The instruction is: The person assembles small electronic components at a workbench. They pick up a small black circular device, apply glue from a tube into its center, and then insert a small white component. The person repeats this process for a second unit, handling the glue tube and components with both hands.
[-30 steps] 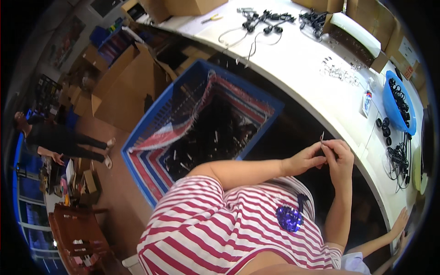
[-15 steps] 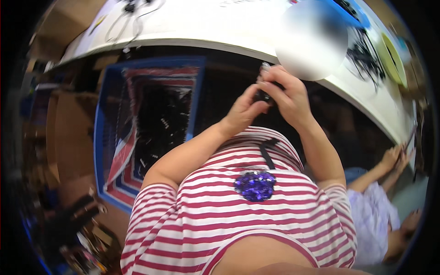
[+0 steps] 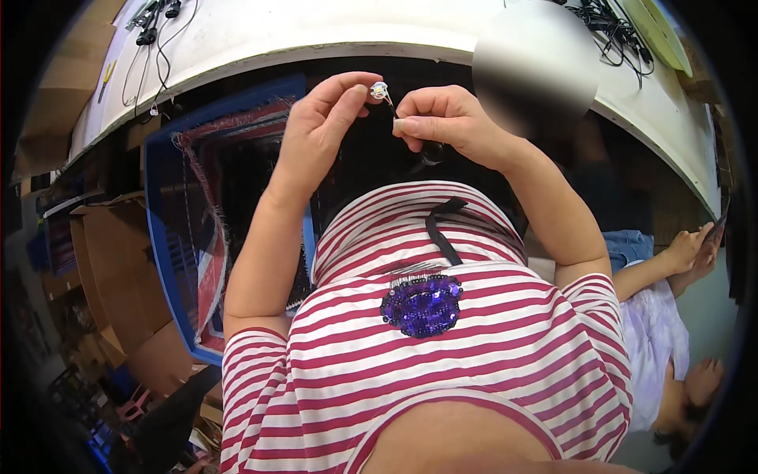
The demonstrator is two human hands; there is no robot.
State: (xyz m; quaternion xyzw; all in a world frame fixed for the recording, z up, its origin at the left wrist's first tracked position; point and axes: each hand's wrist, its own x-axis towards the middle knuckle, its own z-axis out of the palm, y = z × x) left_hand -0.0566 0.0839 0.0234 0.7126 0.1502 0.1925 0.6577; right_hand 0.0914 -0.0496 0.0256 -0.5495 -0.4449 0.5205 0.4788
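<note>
Between the thumb and fingers of my left hand point(image 3: 316, 134) is a small round LED board point(image 3: 380, 91), white with a yellowish centre. Thin wires point(image 3: 388, 101) run from it toward my right hand point(image 3: 462, 126), which pinches them where they meet a dark sleeve or cable. Below the right fingers hangs a shiny black rounded part point(image 3: 432, 152); whether it belongs to the same cable I cannot make out. Both hands are raised in front of my striped shirt, just short of the white table's edge.
The white table point(image 3: 316, 31) curves across the far side, with black cables point(image 3: 612, 31) at right and corded black parts point(image 3: 148, 31) at left. A blue crate point(image 3: 162, 245) with a woven liner stands at left beside cardboard point(image 3: 126, 268). Another person point(image 3: 651, 355) sits at right.
My hands have moved apart and slightly left, and the LED board with its wires now shows between them. The view has shifted, so the crate is partly hidden by my left arm.
</note>
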